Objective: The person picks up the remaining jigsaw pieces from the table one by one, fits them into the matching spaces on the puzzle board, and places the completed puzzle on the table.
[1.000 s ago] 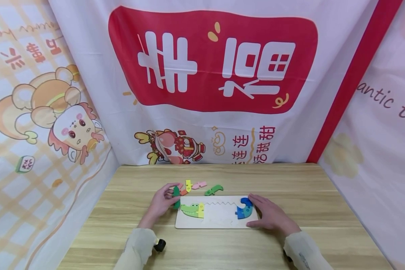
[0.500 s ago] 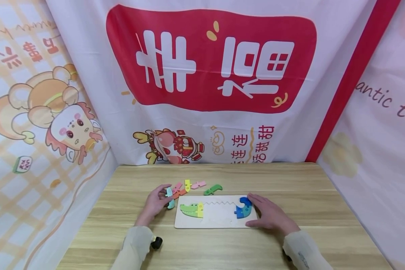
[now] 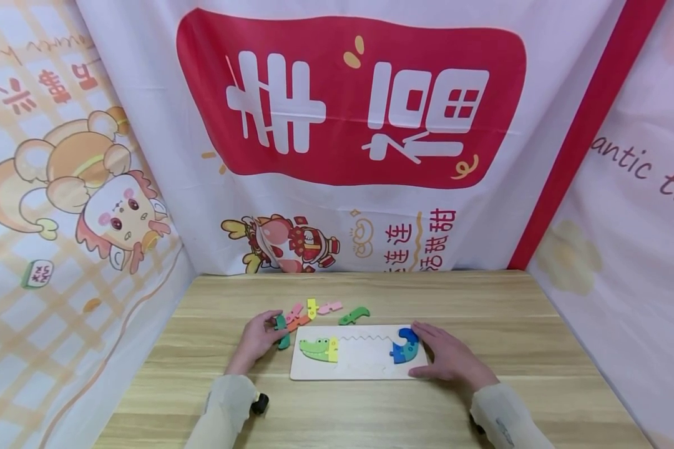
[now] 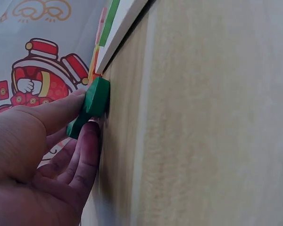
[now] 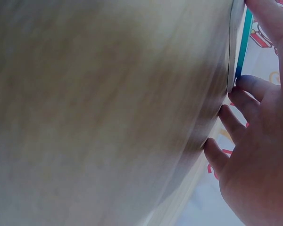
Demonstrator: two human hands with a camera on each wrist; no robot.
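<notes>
Low in the head view's middle, the left hand [image 3: 256,338] pinches a green piece [image 3: 283,342] just left of the board [image 3: 365,365]. The right hand [image 3: 452,357], fingers spread, touches the board's right end; a steady board should help.

This is a small closed-in table spot, a bit like a tent. The flat table with a light brown wood-grain top [image 3: 348,411] has cloth on three sides. At the back hangs a creased white cloth [image 3: 382,199] with a big red patch [image 3: 342,168] and fat white Chinese letters [image 3: 302,109] lying sideways. On the left is a white cloth with orange checks [image 3: 11,324] and an upside-down cartoon animal [image 3: 84,149]. On the right is a pale cloth [image 3: 623,262] with dark curly writing [image 3: 620,159]. The pale wooden crocodile puzzle board [image 3: 365,355] makes it look like a play spot.
</notes>
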